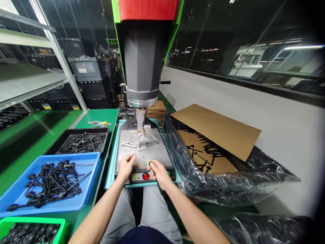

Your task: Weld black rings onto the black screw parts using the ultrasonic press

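The press machine (pixel 142 61) stands upright on the green bench (pixel 38 132), its horn lowered over the grey base plate (pixel 142 152). Right: one cardboard box (pixel 215 135) lined with plastic. Left: three trays, black (pixel 80 140), blue (pixel 50 183), green (pixel 30 230), holding black parts. The left hand (pixel 127 167) rests loosely curled on the plate's front edge. The right hand (pixel 158 173) pinches a thin black rod (pixel 152 166) beside the red button (pixel 145 176).

On the counter (pixel 30 135), the press (pixel 143 67) stands centre, its plate (pixel 142 152) beneath. Two trays of rods (pixel 53 181) lie left, one behind the other; a bag-lined carton (pixel 215 135) sits right.
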Action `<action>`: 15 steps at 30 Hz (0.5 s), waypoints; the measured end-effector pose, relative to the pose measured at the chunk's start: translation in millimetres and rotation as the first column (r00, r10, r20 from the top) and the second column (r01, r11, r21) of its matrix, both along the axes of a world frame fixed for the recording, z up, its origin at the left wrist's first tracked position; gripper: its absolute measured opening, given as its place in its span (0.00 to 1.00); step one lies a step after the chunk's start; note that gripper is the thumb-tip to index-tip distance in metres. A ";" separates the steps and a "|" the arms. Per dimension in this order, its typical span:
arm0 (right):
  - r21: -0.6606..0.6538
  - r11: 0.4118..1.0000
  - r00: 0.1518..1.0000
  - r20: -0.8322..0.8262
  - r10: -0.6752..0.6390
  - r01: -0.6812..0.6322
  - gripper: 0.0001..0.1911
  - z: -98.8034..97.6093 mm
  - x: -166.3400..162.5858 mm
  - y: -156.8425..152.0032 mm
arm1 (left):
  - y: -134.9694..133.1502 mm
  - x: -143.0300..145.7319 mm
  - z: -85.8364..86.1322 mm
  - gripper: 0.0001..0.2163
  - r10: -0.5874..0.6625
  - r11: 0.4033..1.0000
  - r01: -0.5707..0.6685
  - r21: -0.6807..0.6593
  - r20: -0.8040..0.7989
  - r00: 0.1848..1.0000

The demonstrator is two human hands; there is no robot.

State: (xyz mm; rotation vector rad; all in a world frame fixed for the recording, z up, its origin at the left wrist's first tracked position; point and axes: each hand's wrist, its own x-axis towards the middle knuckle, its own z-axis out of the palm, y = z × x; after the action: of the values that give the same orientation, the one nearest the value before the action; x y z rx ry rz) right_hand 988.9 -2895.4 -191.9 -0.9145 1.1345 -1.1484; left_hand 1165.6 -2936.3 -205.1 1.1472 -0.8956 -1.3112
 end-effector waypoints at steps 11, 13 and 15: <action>-0.064 0.998 0.999 -0.049 -0.016 0.013 0.18 6.4 18.4 -96.1 | -84.3 -1.0 41.7 0.08 0.020 0.957 0.152 0.248 -0.577 0.817; -0.213 0.977 0.994 -0.099 -0.048 0.026 0.18 8.2 21.8 -109.8 | -83.4 -1.4 49.0 0.06 0.035 0.972 0.106 0.210 -0.574 0.818; -0.357 0.932 0.985 -0.124 -0.117 0.066 0.19 14.4 22.4 -123.3 | -81.2 -1.2 55.8 0.07 0.036 0.982 0.076 0.174 -0.564 0.825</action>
State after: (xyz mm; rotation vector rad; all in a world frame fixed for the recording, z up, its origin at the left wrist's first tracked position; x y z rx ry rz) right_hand 1011.3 -3018.7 -177.5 -1.2469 1.1146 -1.4102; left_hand 1164.4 -3017.4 -149.3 0.8070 -0.3461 -1.6615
